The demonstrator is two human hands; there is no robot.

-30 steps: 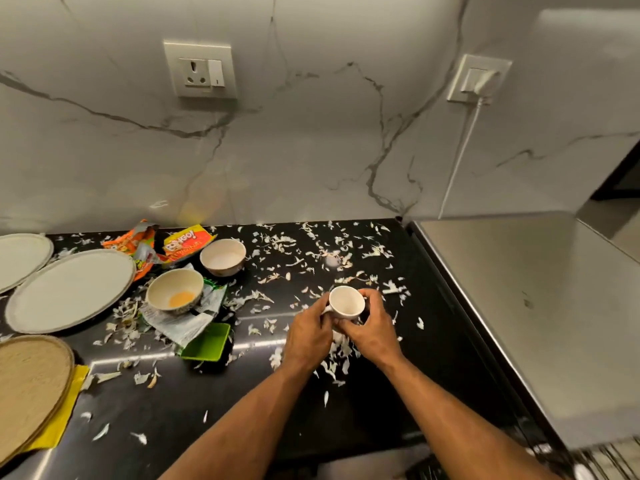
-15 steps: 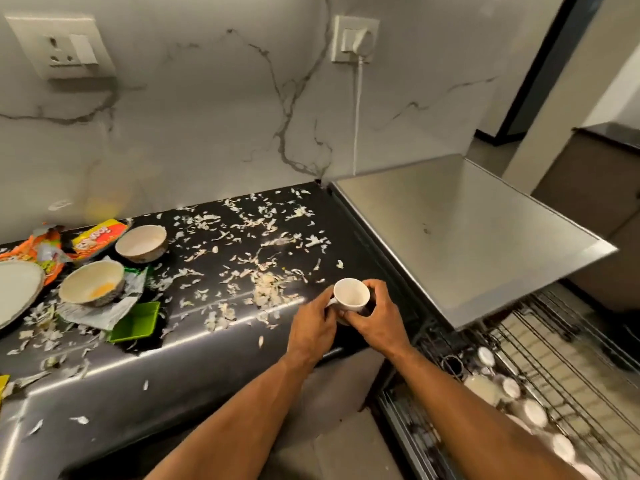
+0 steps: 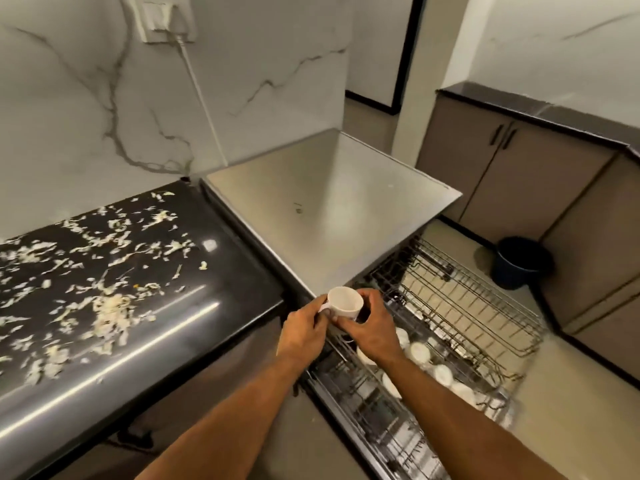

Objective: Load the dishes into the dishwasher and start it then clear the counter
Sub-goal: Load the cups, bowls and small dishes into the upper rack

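Cup [image 3: 344, 303], white, small, handled, upright and looking empty. Held in the air by both hands over the near edge of the pulled-out dishwasher rack [image 3: 464, 317], just past the corner of the black desk [image 3: 194, 271]. Left hand [image 3: 303, 329] pinches at the handle side; right hand [image 3: 372, 329] wraps fingers round the far wall. Both grips closed on the cup.

Step in hand, by judgement: loading, cup in transit to the rack. White crockery [image 3: 419, 351] already sits in the rack below the right hand; the far part of the rack looks free. Next move likely calls for turning the cup mouth-down and seating it in a free slot without knocking its neighbours.

Desk carries scattered pale scraps [image 3: 107, 306], so clearing is not yet done. Steel dishwasher top [image 3: 329, 209] bare.

No brand, label or writing legible anywhere in view.
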